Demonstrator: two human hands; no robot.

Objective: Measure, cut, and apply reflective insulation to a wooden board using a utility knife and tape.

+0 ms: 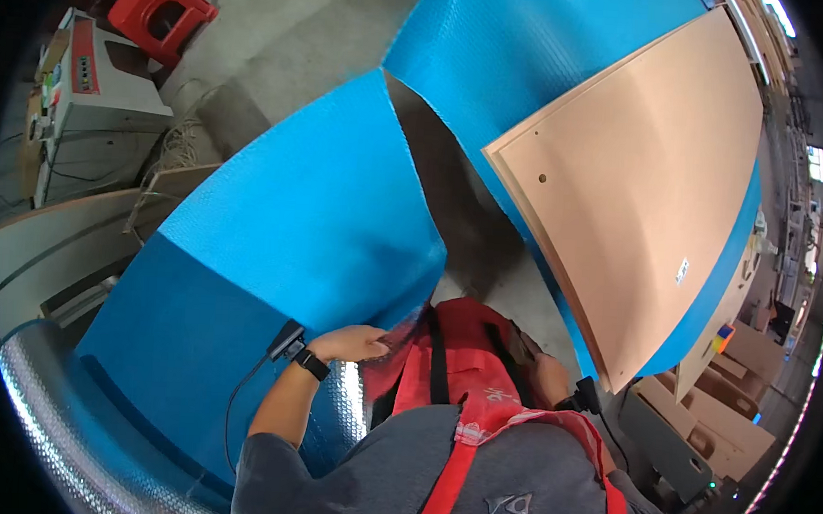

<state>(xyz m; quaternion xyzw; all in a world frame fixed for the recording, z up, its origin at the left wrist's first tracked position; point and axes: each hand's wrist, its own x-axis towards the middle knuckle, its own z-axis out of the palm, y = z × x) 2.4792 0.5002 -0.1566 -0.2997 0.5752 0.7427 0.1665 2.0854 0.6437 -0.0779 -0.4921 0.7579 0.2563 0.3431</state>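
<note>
My left hand (352, 342), with a black watch at the wrist, grips the near edge of a blue bubble-foil sheet (303, 202). The sheet's silvery underside shows below the hand. My right hand (550, 380) is low at the right side of the red apron (447, 377); its fingers are partly hidden, and whether it holds anything cannot be told. Another part of the blue sheeting (505, 66) lies beyond, joined or touching at a corner, with a dark gap between. On it rests a stack of light brown boards (632, 171) with small drilled holes and a label.
A silvery foil roll (47, 412) lies at lower left. At upper left stand a red plastic stool (135, 9) and a white machine cabinet (113, 95) with a control panel. Cut wooden panels (730, 427) and a grey board (660, 437) are at lower right. Cables hang from both wrists.
</note>
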